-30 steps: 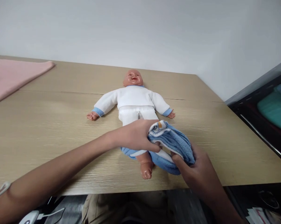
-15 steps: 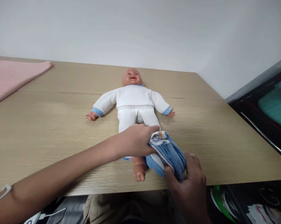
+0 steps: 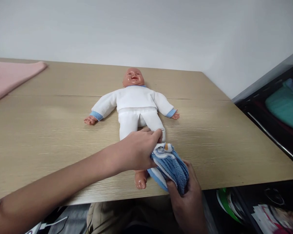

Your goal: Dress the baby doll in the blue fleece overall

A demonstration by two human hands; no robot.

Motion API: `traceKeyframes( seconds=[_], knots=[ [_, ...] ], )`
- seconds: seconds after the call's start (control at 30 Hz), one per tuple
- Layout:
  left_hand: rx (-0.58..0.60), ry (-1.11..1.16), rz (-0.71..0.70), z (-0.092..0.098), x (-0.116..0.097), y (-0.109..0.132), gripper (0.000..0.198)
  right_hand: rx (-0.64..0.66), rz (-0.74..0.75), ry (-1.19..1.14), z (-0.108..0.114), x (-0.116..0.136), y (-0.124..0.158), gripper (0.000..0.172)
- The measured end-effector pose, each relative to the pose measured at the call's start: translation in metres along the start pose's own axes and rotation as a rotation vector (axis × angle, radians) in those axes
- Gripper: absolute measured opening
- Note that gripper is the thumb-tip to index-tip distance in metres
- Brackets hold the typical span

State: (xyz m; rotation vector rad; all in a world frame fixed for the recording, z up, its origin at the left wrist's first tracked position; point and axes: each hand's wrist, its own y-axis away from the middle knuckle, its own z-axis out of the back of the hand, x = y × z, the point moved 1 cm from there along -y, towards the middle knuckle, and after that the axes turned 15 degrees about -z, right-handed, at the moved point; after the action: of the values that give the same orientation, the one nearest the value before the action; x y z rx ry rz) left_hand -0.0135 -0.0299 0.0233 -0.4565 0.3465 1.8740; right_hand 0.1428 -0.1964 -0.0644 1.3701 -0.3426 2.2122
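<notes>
Near the front edge of the tabletop, a bunched blue cloth was held between both hands, its long axis slanting from the left hand down toward the right hand. The left grip, reaching across the legs of the doll, seemed closed on the cloth's upper end, fingertips partly hidden; the right grip pinched its lower end. The doll lay face up, head away, one bare foot just beside the cloth.
</notes>
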Motion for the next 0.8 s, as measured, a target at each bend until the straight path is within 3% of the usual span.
traceKeyframes(
  seconds=[0.27, 0.47, 0.8],
  knots=[
    [0.1, -0.146, 0.02, -0.005, -0.005, 0.005, 0.05, 0.133, -0.096, -0.069, 0.004, 0.007, -0.012, 0.037],
    [0.006, 0.137, -0.014, -0.003, 0.005, 0.007, 0.057, 0.196, -0.152, -0.122, 0.005, 0.011, -0.025, 0.044],
    [-0.124, 0.488, -0.055, 0.003, 0.024, 0.006, 0.057, 0.276, -0.16, -0.305, -0.001, -0.011, -0.035, 0.054]
  ],
)
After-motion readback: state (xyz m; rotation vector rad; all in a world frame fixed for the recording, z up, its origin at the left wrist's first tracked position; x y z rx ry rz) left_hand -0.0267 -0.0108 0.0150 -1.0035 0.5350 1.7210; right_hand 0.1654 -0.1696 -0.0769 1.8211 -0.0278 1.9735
